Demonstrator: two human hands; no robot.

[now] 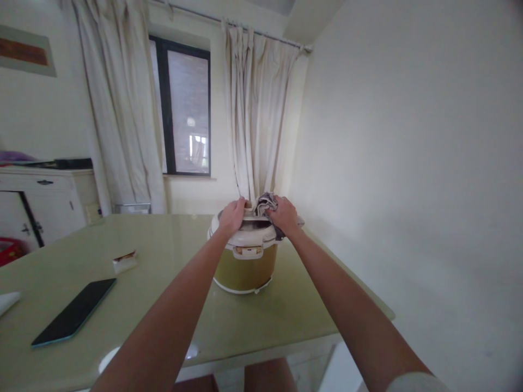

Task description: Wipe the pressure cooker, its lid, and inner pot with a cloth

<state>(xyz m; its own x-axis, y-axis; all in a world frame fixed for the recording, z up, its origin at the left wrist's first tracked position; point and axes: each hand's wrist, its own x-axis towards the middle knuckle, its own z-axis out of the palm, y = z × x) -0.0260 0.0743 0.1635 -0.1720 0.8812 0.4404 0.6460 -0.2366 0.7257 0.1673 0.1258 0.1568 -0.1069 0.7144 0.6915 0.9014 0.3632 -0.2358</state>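
A pressure cooker (245,267) with a gold-coloured body and a white lid stands upright on the green table (159,245). My left hand (232,216) rests on the left of the lid, its fingers curled against the lid's raised top handle (248,206). On the lid's right side, my right hand (285,214) is closed on a crumpled, patterned cloth (266,203). Part of the cloth hangs down past the lid's right edge. Both arms reach forward from the bottom of the view. The hands hide parts of the lid.
A dark tablet (75,312) lies at the table's left, with a small white packet (125,262) behind it. Along the right side runs a white wall (408,163). Behind the table are curtains (265,109) and a window (188,109); a white cabinet (53,198) stands back left.
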